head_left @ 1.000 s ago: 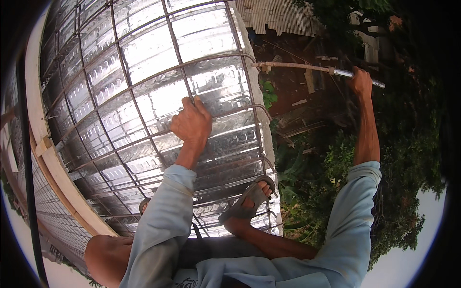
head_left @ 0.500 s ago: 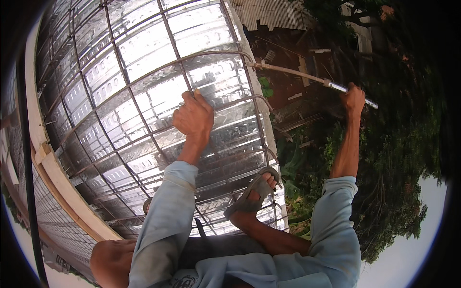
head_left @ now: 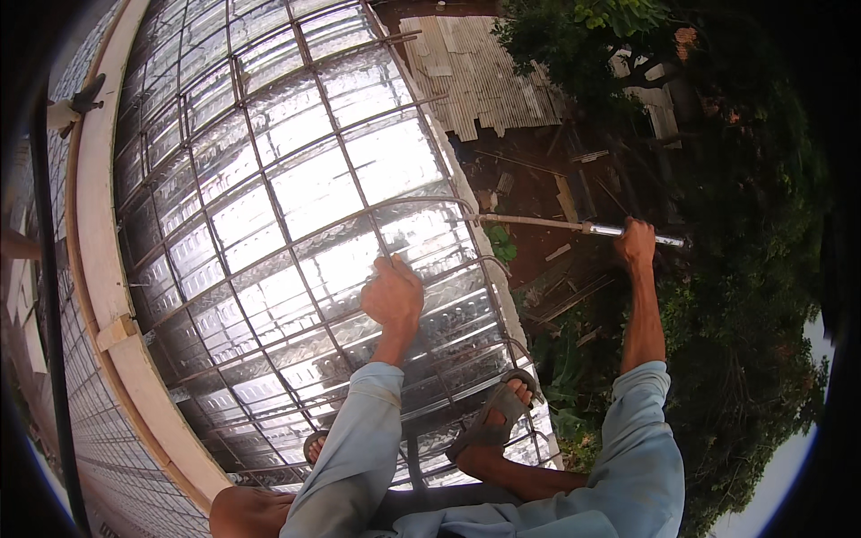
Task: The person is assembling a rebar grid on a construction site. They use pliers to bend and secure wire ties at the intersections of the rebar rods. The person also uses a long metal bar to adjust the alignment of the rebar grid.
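Note:
My right hand [head_left: 637,244] is closed round the silver grip of a long, brownish rebar bending bar [head_left: 538,221], held out past the deck edge. The bar's far end meets a rebar end [head_left: 439,199] that curves over the edge. On the reinforcing mesh, my left hand [head_left: 393,296] is a fist round a thin rebar [head_left: 369,224]; the fingers hide the part it grips. Beneath the mesh lies shiny, ribbed metal decking [head_left: 309,193].
Along the left runs a pale wooden board [head_left: 100,188], with more mesh beyond it. My sandalled foot [head_left: 493,421] rests near the rough deck edge [head_left: 457,179]. Past that edge the ground drops away to a corrugated roof [head_left: 489,76], scrap wood and trees [head_left: 753,269].
The bending bar has swung forward and now lies closer to level in the picture. My left hand keeps its grip on the rebar. The whole view has shifted, showing more mesh ahead.

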Available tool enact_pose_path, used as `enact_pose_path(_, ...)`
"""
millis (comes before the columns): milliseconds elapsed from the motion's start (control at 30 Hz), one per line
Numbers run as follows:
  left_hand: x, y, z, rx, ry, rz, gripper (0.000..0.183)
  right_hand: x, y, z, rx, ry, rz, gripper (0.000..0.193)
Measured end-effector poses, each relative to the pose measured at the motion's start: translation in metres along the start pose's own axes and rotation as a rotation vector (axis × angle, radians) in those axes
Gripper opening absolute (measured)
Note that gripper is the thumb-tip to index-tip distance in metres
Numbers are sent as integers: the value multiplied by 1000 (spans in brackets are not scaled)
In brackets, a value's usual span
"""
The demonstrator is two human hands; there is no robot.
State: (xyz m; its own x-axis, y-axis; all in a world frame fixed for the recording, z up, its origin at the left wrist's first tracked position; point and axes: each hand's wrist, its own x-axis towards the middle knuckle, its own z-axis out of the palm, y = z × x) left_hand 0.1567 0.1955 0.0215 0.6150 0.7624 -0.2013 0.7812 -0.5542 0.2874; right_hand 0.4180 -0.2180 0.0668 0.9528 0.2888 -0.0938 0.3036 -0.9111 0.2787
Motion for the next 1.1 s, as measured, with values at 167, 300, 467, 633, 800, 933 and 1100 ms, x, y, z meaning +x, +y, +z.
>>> enact_pose_path(167,-1,-4,3,-17,56,41,30,41,1,4,20,-142,-112,21)
enact_pose_path(300,-1,-8,4,54,71,30,33,60,11,-16,42,-219,-270,22)
enact_pose_path(467,1,-9,6,91,139,52,34,63,18,-43,85,-82,-439,24)
enact_pose_path(633,-3,-6,13,102,173,68,33,96,12,-25,-36,-394,-411,28)
enact_pose_path(800,1,-14,14,134,147,44,34,94,7,-9,100,-54,-357,25)
enact_pose_path(933,-2,-7,9,112,55,4,34,79,33,-18,84,-152,-541,32)
enact_pose_path(1100,1,-12,0,117,8,-17,33,80,32,-38,80,17,-488,31)
